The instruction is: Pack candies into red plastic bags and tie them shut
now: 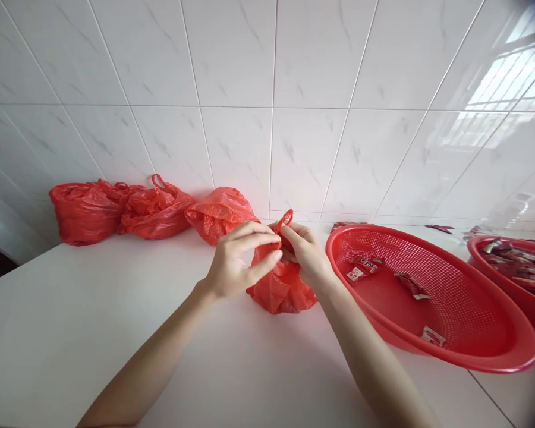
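A red plastic bag [282, 292] stands on the white table in front of me, bulging at the bottom and gathered at its top. My left hand [243, 255] pinches a twisted part of the bag's handles between thumb and fingers. From the other side, my right hand [305, 249] grips the gathered neck, and a small handle loop sticks up above it. The right fingertips are partly hidden behind the plastic. What lies inside the bag cannot be made out.
Red plastic bags [87, 211] line the wall at the left. A red perforated basket [428, 238] at the right holds a few small wrapped packets [411, 285]. Beyond it, another red basket [475, 252] is full of packets. The tiled wall [236, 148] closes off the table's back.
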`<action>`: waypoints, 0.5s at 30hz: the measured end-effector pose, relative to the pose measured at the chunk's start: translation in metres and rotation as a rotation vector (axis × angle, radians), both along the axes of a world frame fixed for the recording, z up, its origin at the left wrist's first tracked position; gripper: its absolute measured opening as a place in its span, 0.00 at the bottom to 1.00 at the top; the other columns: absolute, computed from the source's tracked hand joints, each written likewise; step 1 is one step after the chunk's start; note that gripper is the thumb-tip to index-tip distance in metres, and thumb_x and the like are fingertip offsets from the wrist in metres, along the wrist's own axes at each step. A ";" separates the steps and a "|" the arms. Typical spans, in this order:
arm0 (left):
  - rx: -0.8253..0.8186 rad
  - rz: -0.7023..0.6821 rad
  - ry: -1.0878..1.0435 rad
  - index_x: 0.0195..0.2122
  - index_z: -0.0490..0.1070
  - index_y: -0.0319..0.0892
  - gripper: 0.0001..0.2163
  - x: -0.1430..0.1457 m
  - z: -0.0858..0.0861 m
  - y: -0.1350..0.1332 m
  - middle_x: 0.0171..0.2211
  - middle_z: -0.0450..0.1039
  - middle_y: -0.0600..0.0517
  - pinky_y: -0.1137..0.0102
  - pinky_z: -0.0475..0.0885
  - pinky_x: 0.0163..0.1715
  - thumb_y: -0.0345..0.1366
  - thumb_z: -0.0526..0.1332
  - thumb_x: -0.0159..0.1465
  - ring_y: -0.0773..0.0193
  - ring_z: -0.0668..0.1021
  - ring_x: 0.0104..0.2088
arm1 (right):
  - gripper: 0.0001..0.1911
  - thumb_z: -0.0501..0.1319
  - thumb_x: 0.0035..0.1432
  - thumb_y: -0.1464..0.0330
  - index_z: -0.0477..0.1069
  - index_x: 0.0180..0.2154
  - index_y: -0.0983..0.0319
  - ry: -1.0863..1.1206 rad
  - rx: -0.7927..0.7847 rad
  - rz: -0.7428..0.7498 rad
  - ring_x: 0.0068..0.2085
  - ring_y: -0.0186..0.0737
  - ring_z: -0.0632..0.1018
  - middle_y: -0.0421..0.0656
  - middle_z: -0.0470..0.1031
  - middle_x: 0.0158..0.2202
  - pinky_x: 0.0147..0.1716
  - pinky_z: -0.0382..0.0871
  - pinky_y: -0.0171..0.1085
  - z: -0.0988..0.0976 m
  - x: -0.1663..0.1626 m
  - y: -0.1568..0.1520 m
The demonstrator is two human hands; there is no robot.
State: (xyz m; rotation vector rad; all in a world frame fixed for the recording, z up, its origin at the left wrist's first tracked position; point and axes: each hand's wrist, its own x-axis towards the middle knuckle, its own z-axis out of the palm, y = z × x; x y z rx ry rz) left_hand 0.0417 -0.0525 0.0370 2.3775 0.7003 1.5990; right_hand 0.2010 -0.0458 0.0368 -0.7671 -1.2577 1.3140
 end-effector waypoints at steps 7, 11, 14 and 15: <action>0.040 0.088 0.007 0.42 0.76 0.46 0.07 0.003 -0.007 0.004 0.38 0.77 0.50 0.61 0.74 0.44 0.33 0.64 0.62 0.59 0.77 0.41 | 0.16 0.63 0.57 0.56 0.71 0.29 0.62 -0.043 0.021 0.080 0.20 0.26 0.58 0.34 0.60 0.21 0.18 0.52 0.30 0.006 0.004 -0.003; -0.111 0.119 -0.105 0.50 0.68 0.45 0.19 0.004 -0.006 0.005 0.49 0.71 0.48 0.58 0.71 0.53 0.33 0.68 0.58 0.57 0.75 0.51 | 0.16 0.62 0.58 0.56 0.73 0.32 0.63 -0.098 0.057 0.080 0.18 0.26 0.57 0.34 0.59 0.19 0.18 0.52 0.31 0.007 0.007 -0.003; -0.366 -0.035 -0.139 0.57 0.60 0.49 0.28 0.002 -0.007 0.008 0.55 0.68 0.46 0.57 0.71 0.54 0.34 0.68 0.57 0.56 0.74 0.54 | 0.17 0.59 0.60 0.55 0.74 0.33 0.63 -0.155 0.100 0.097 0.18 0.27 0.58 0.34 0.59 0.17 0.17 0.51 0.31 0.009 0.010 -0.005; -0.460 -0.101 -0.130 0.59 0.58 0.50 0.29 0.001 -0.008 0.010 0.55 0.68 0.46 0.57 0.73 0.51 0.35 0.68 0.58 0.56 0.75 0.53 | 0.17 0.58 0.61 0.55 0.74 0.34 0.63 -0.181 0.116 0.107 0.17 0.27 0.58 0.33 0.59 0.17 0.17 0.52 0.31 0.010 0.010 -0.007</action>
